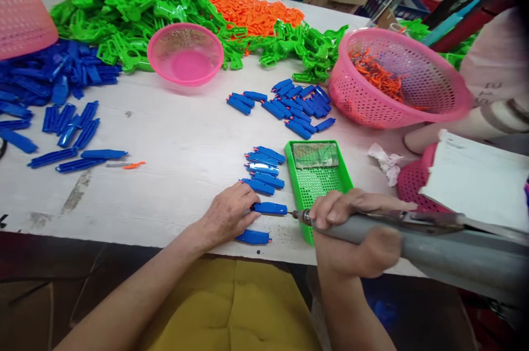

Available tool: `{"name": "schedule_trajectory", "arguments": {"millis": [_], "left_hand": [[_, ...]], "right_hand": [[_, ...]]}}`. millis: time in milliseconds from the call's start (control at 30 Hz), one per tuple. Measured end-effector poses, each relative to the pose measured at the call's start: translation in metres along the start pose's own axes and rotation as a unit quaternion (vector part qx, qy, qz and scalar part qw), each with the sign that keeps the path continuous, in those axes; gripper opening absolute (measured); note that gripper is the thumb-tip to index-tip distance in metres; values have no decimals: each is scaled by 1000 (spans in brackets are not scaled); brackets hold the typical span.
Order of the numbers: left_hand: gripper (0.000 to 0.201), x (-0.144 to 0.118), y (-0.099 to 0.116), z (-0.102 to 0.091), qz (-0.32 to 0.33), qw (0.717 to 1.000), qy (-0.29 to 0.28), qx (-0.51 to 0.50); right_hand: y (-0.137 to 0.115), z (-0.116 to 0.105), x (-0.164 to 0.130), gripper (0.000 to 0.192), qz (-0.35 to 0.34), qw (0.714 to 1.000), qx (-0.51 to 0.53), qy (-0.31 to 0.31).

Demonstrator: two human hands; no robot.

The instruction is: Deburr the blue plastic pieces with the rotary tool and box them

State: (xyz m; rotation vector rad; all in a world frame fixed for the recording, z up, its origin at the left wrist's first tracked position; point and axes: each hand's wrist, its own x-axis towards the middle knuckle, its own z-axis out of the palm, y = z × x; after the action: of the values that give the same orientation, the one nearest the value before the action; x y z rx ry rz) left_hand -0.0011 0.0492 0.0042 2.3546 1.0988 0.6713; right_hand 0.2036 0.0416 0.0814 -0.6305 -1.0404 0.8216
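The left hand [229, 213] lies palm-down on the white wooden table [173, 141], fingers spread loosely over a small blue moulded plastic piece [269, 208] and pinning its near end to the tabletop. A second blue piece [253, 237] sits just under the heel of that hand, close to the table's front edge. The right hand [355, 232] is clenched around a grey pen-shaped power screwdriver [413, 238], whose thin metal bit [298, 214] points left and meets the right end of the pinned piece; whether the tip is actually seated in a screw there is too small to tell.

Just beyond the left hand, a short stack of similar blue pieces [264, 169] lies in a row, beside a shallow green perforated plastic tray [320, 183] that holds a grey-green pad at its far end. Further back, a loose cluster of more blue pieces [295, 106] rests next to a large pink plastic mesh basket [397, 78] tipped on its side with orange parts inside. A smaller pink mesh bowl [185, 53] stands near a heap of bright green plastic parts [124, 4], with a mound of orange parts [256, 12] behind. At the right edge another person's sleeve [496, 70] shows.
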Motion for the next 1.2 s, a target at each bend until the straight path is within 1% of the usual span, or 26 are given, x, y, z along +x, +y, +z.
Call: {"name": "schedule_trajectory", "arguments": {"millis": [100, 167, 400, 567, 733, 900, 1067, 1200], "left_hand": [[5, -1, 2, 1, -2, 1000, 3, 2], [6, -1, 3, 0, -5, 1000, -1, 2], [10, -2, 2, 4, -8, 1000, -9, 9], [11, -3, 1, 6, -6, 1000, -1, 4], [11, -3, 2, 5, -14, 1000, -9, 1], [9, -3, 2, 6, -19, 1000, -18, 7], [6, -4, 1, 7, -22, 999, -20, 10], [6, -3, 1, 8, -23, 999, -24, 20]], "right_hand": [[10, 17, -6, 17, 19, 999, 6, -35], [16, 24, -7, 17, 19, 999, 4, -47], [29, 35, -9, 17, 7, 999, -11, -39], [36, 37, -11, 16, 3, 999, -18, -31], [38, 36, -13, 17, 21, 999, -32, -31], [38, 37, -14, 15, 34, 998, -9, -48], [42, 37, -15, 17, 41, 996, -16, -81], [46, 39, -16, 15, 35, 996, -11, -76]]}}
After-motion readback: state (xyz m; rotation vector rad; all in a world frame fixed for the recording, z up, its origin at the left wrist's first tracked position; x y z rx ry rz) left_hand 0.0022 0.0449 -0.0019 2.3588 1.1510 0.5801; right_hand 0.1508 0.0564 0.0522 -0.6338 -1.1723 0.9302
